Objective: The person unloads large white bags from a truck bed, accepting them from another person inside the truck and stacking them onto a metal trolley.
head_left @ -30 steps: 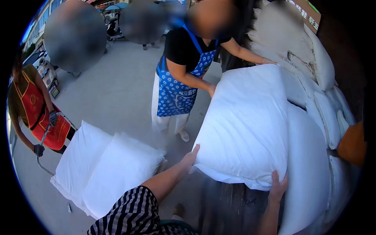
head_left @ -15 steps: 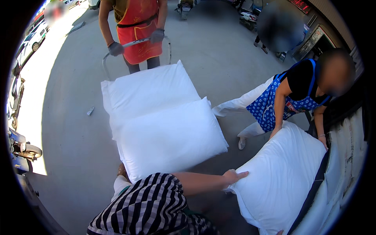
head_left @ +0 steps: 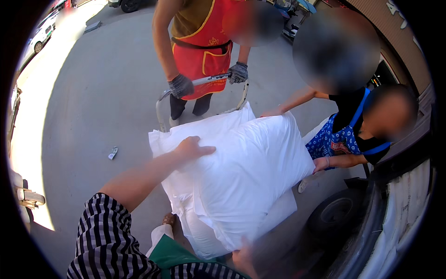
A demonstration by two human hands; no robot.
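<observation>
**White sacks stacked on a hand cart**

Open grey pavement [head_left: 93, 93] spreads wide to the left; a vehicle wheel [head_left: 335, 215] crowds the right. The top white sack [head_left: 246, 172] lies across the stack on the cart, whose handle [head_left: 204, 81] a person in a red apron grips. The left hand [head_left: 193, 148] rests flat on the sack's upper edge, arm outstretched, fingers together. The right hand [head_left: 242, 261] meets its lower corner; its fingers I cannot make out.

The right hand [head_left: 241, 261] is half hidden under the white sack [head_left: 241, 172], its fingers out of sight
</observation>
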